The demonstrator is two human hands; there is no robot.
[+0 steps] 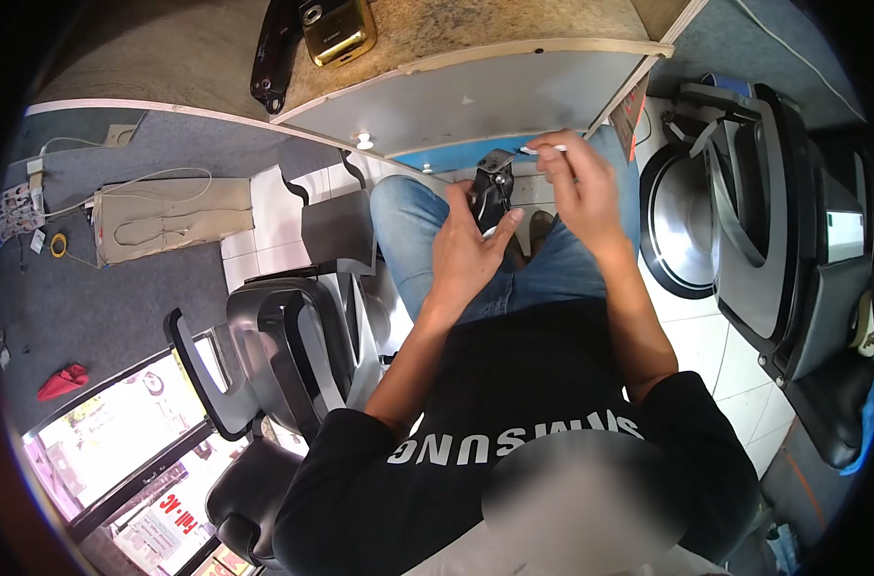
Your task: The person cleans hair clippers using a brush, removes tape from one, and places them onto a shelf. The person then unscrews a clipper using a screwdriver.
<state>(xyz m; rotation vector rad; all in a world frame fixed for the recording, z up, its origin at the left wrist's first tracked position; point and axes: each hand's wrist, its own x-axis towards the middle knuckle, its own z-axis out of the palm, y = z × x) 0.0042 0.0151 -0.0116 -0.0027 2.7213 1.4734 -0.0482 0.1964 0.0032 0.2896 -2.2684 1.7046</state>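
My left hand is wrapped round a black handheld device, its thumb and fingers on either side of the body. The device's grey metal head points away from me, with a round silver part just below it. My right hand pinches a slim white tool with a dark tip, possibly a small brush. That tip is close to the right of the metal head. Both hands are above my lap, in front of the counter.
A gold camera-like device and a black curved device lie on the brown counter. Large padded chairs stand left and right. Flattened cardboard with a cable is at the left. A red cloth lies nearby.
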